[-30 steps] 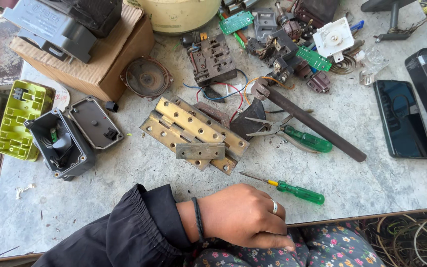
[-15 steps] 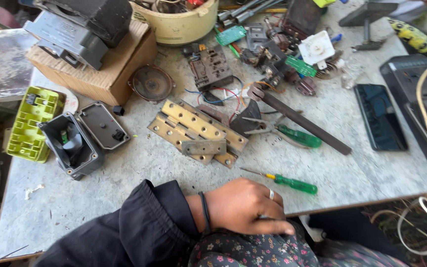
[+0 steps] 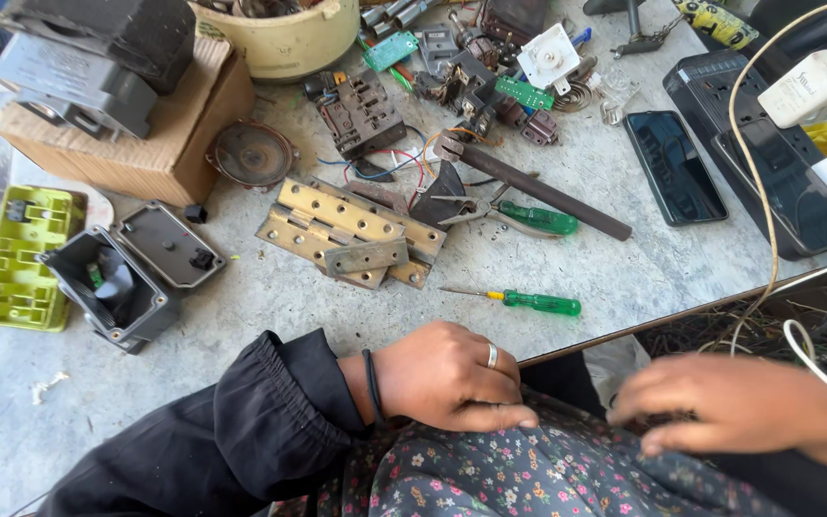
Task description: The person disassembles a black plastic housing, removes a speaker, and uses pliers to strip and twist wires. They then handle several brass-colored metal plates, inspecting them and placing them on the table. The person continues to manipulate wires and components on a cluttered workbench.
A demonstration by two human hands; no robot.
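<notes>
Left hand rests palm-down at the worktop edge, fingers curled, empty; right hand, blurred, seemingly lies open on floral cloth.

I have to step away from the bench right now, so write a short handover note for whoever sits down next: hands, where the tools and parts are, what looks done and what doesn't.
Left hand: empty, resting at the near edge of the table, over the floral cloth.
Right hand: blurred, low over the lap, apparently holding nothing.
Nearest tool: small green screwdriver, lying free just beyond the left hand.
Further back: brass hinges stacked, green-handled pliers, dark metal bar.
Left side: open grey box with its lid off beside it.
Done: box opened.
Left: no tool picked up yet.
</notes>
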